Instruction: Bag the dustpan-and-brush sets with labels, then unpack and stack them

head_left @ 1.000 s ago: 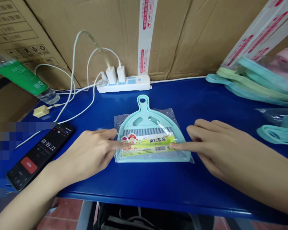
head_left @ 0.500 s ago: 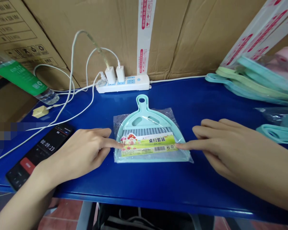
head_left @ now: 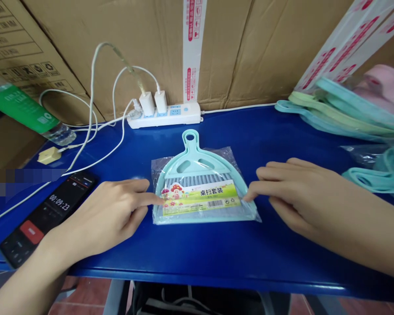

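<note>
A light-blue dustpan (head_left: 191, 152) with a small grey-bristled brush (head_left: 197, 178) nested in it lies in a clear plastic bag (head_left: 228, 154) on the blue table. A colourful printed label (head_left: 200, 197) crosses its lower half. My left hand (head_left: 118, 205) touches the label's left end with a stretched index finger, the other fingers loosely curled. At the right, my right hand (head_left: 289, 197) rests a bent index fingertip on the bag beside the label's right end, its other fingers partly folded. Neither hand grips anything.
Left of the dustpan lie a phone (head_left: 47, 216) showing a timer and a tilted green-labelled bottle (head_left: 29, 111). A white power strip (head_left: 177, 116) with chargers and looping cables stands behind. More bagged dustpans (head_left: 335, 116) are piled at the right. Cardboard boxes (head_left: 249, 52) form the back.
My right index finger has bent and shifted slightly off the label's right end towards the dustpan's edge. My left finger stays at the label's left end. The whole view has shifted a little.
</note>
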Demonstrator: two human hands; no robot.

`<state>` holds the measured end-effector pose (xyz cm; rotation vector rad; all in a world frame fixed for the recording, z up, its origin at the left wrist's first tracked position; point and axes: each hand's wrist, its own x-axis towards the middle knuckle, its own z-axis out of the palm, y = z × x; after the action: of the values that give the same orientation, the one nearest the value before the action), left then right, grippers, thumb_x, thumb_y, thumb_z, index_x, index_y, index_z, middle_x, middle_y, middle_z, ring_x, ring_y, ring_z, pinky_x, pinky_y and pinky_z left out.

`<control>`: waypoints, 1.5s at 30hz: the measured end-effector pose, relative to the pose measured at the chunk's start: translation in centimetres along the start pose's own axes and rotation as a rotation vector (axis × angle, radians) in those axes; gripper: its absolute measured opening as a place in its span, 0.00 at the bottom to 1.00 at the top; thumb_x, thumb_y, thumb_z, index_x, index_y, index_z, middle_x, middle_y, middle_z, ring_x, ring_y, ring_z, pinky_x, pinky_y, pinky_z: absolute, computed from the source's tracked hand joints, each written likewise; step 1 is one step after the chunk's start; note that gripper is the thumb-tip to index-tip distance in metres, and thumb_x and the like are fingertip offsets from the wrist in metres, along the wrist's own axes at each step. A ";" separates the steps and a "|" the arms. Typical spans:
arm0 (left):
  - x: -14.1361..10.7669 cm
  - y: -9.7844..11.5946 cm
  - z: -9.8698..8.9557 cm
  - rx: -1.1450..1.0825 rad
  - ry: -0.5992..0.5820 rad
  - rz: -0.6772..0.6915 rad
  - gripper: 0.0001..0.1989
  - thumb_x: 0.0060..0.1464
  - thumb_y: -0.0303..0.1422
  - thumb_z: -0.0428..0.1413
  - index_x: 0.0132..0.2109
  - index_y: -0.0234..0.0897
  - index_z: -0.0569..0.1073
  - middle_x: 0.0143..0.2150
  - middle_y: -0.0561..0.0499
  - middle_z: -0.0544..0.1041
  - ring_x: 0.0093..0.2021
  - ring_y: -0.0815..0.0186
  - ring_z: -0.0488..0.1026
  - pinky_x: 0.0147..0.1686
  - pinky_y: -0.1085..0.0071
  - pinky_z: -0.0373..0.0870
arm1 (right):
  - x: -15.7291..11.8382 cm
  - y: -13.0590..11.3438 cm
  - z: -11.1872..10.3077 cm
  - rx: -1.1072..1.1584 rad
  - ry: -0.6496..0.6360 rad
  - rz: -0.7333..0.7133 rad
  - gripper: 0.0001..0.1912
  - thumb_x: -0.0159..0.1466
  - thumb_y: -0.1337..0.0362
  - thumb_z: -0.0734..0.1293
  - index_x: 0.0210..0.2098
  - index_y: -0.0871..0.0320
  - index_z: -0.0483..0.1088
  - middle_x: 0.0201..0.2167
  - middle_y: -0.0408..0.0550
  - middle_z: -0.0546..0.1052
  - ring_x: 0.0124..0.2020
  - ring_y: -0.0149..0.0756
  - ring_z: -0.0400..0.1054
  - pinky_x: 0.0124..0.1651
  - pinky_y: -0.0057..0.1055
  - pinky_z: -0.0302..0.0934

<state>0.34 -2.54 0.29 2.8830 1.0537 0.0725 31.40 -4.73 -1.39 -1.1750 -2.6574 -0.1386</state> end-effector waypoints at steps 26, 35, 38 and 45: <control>1.2 1.9 2.5 0.168 0.152 0.381 0.19 0.66 0.24 0.39 0.46 0.33 0.74 0.53 0.47 0.78 0.46 0.64 0.76 0.42 0.68 0.76 | 0.5 -1.1 2.2 0.261 -0.001 0.059 0.08 0.67 0.68 0.57 0.40 0.57 0.67 0.33 0.49 0.74 0.37 0.43 0.69 0.41 0.40 0.62; 1.3 1.9 2.5 0.148 0.149 0.380 0.20 0.66 0.23 0.38 0.46 0.32 0.75 0.53 0.47 0.78 0.49 0.63 0.77 0.47 0.68 0.77 | 0.4 -0.7 1.9 0.287 0.008 0.159 0.04 0.64 0.69 0.61 0.35 0.55 0.65 0.23 0.42 0.68 0.27 0.38 0.63 0.32 0.33 0.54; 1.3 1.9 2.5 0.134 0.157 0.387 0.20 0.66 0.23 0.38 0.47 0.31 0.75 0.53 0.46 0.78 0.50 0.63 0.77 0.48 0.68 0.76 | 0.4 -0.6 1.9 0.257 0.012 0.157 0.05 0.63 0.70 0.59 0.34 0.55 0.65 0.23 0.43 0.69 0.27 0.38 0.63 0.31 0.33 0.53; 1.5 1.9 2.7 0.124 0.155 0.376 0.18 0.65 0.23 0.39 0.47 0.32 0.74 0.52 0.47 0.79 0.49 0.63 0.77 0.47 0.68 0.77 | 0.4 -0.6 1.9 0.109 0.076 0.100 0.07 0.61 0.73 0.56 0.35 0.56 0.62 0.25 0.44 0.69 0.26 0.37 0.62 0.32 0.33 0.53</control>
<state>2.90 -3.17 -2.16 3.1937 0.5346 0.2637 30.38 -4.48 -3.14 -1.2389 -2.5015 -0.0207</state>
